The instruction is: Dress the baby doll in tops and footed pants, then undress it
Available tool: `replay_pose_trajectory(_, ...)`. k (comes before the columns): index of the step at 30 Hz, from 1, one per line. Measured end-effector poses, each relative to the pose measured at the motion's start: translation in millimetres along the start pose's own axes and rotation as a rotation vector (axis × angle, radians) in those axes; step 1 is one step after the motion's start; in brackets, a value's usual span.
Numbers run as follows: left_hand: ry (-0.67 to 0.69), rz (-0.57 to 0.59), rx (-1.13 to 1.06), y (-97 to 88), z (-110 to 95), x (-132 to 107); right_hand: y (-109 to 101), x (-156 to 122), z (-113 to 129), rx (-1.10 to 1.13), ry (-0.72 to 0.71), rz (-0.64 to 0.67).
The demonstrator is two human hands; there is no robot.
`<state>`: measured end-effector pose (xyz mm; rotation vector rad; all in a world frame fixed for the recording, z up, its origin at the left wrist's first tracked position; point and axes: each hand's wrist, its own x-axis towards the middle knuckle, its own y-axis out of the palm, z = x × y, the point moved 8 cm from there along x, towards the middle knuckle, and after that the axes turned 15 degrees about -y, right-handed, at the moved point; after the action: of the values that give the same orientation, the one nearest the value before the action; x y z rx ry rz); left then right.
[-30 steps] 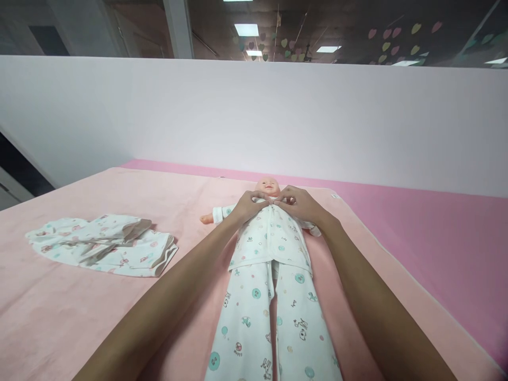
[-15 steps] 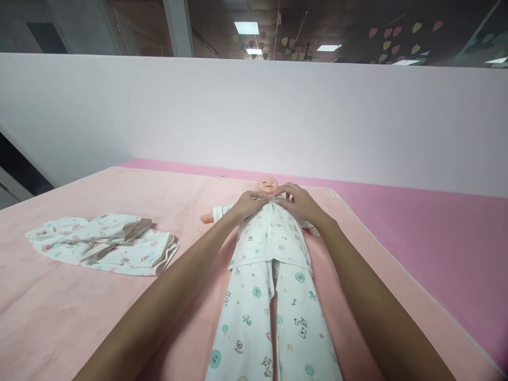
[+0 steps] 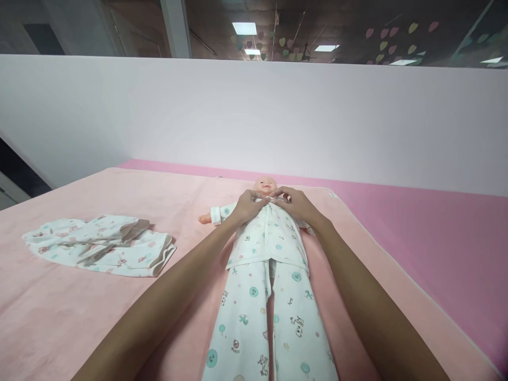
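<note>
A baby doll (image 3: 265,184) lies on its back, its head away from me. It wears a white printed top (image 3: 268,238) and matching trousers (image 3: 234,317). My left hand (image 3: 249,205) pinches the top's neckline just under the doll's chin. From the other side my right hand (image 3: 292,203) grips the same neckline, thumb and fingers bent together. Both sets of fingertips nearly meet at the collar; the fastening between them is too small to make out. The doll's hand (image 3: 205,218) sticks out of a sleeve on the left.
To the left lies a folded heap of white printed baby clothes (image 3: 103,246) with brownish edging. A pink blanket (image 3: 166,193) covers most of the pink mat (image 3: 444,227). A white wall panel (image 3: 254,116) rises behind, with dark glass above it.
The whole view has shifted slightly. Both hands stay at the collar, and my right fingers are bent a little lower over it.
</note>
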<state>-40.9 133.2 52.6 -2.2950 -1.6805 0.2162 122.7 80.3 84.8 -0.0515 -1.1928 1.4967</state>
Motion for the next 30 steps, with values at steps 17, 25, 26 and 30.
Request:
replay_pose_trajectory(17,-0.273,0.176,-0.357,-0.2,16.8,4.5,7.1,0.5,-7.1,0.076,0.032,-0.25)
replay_pose_trajectory(25,-0.028,0.039,-0.022,-15.6,-2.6,1.0,8.3,0.4,-10.1,0.098,0.08,-0.198)
replay_pose_trajectory(26,0.021,0.041,0.012,-16.7,-5.9,0.9,8.1,0.5,-9.8,0.096,0.083,-0.197)
replay_pose_trajectory(30,0.129,0.045,0.091,-18.7,-11.1,0.8,8.3,0.0,-7.6,0.113,0.093,-0.194)
